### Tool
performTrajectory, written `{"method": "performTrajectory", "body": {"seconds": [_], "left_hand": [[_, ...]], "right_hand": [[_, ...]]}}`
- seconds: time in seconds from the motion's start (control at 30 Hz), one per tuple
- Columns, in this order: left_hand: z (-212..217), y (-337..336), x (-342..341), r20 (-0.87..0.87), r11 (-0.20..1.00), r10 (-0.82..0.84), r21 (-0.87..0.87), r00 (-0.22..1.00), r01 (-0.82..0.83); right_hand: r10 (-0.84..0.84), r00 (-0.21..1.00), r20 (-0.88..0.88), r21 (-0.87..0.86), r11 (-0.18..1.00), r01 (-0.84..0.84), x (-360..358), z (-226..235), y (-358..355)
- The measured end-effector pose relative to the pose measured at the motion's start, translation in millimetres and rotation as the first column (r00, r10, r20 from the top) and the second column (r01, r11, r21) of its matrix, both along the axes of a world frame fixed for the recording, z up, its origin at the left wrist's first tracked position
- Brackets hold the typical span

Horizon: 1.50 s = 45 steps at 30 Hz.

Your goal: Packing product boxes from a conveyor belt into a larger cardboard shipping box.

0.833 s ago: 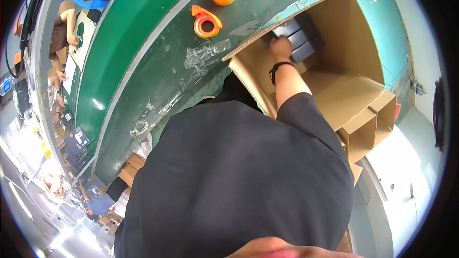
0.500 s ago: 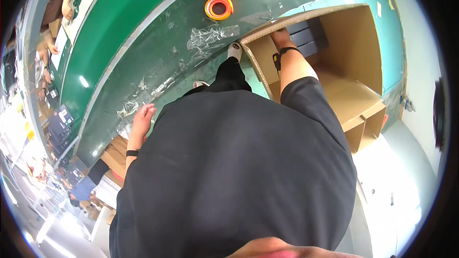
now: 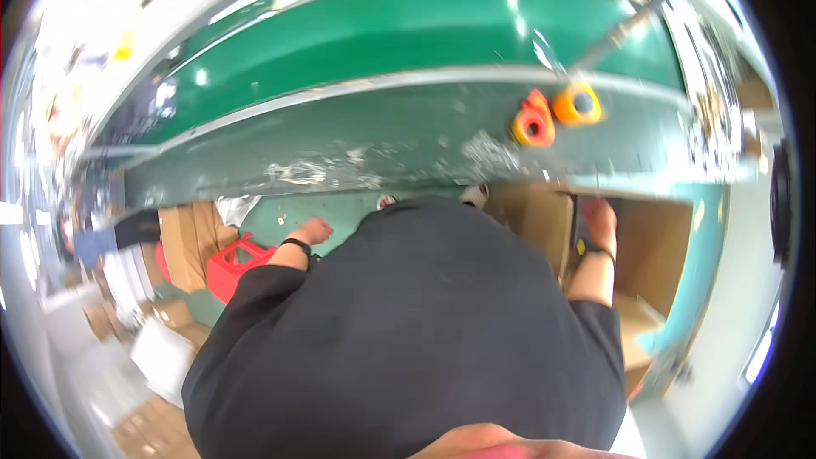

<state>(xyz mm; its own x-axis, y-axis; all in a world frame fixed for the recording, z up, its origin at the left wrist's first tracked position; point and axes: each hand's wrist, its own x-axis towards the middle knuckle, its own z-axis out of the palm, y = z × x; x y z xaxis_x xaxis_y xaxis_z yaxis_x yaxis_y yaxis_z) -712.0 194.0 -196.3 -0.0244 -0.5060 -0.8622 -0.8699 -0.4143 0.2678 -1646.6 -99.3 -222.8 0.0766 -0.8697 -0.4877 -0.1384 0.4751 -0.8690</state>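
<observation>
My right hand (image 3: pixel 600 217) reaches down into an open brown cardboard carton (image 3: pixel 650 246) on the right. Beside its fingers lie dark grey surfaces inside the carton; blur hides whether the fingers grip anything. A dark band circles the right wrist. My left hand (image 3: pixel 314 230) hangs over the green floor at the left of my body, its fingers loosely curled in and nothing visible in them. A red plastic stool (image 3: pixel 238 265) stands just below and left of that hand.
A dark green bench (image 3: pixel 408 132) runs across in front of me, with an orange-red tape dispenser (image 3: pixel 534 121), a yellow tape roll (image 3: pixel 578 104) and scraps of clear film (image 3: pixel 489 153). Beyond it lies a bright green conveyor belt (image 3: pixel 382 30). Brown cartons (image 3: pixel 189 242) stand at left.
The view has swung left, so the bench now runs level across and the tape lies further right. My right hand stays inside the carton. The left hand's fingers look more curled.
</observation>
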Motion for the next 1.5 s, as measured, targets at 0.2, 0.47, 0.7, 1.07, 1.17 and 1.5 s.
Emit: {"method": "performTrajectory", "body": {"seconds": [0.2, 0.47, 0.7, 1.07, 1.17, 1.5], "left_hand": [[-27, 38, 80, 0.098, 0.980, 0.167, -0.125, 0.981, -0.154], [-2, 19, 85, -0.348, 0.870, 0.361, -0.209, 0.865, -0.447], [11, 80, 158, -0.259, 0.844, 0.451, -0.186, 0.854, -0.502], [349, -7, 148, -0.900, 0.414, -0.252, 0.231, -0.355, -0.881], [400, -4, 133, -0.857, 0.520, -0.396, 0.086, -0.329, -0.850], [454, 30, 86, -0.784, 0.411, -0.620, -0.298, -0.025, -0.862]], "right_hand": [[-0.493, 0.856, 0.152, -0.181, 0.838, 0.515, 182, 231, -4], [-0.250, 0.968, -0.035, -0.656, 0.736, 0.166, 391, 290, -32], [0.546, -0.037, -0.837, 0.011, -0.051, -0.999, 611, 127, 62], [0.595, 0.712, -0.372, -0.126, 0.728, -0.674, 726, 364, 110], [0.606, 0.731, -0.313, -0.416, 0.604, -0.680, 770, 459, 141], [0.296, 0.859, -0.417, -0.903, -0.240, -0.356, 839, 547, 217]]}}
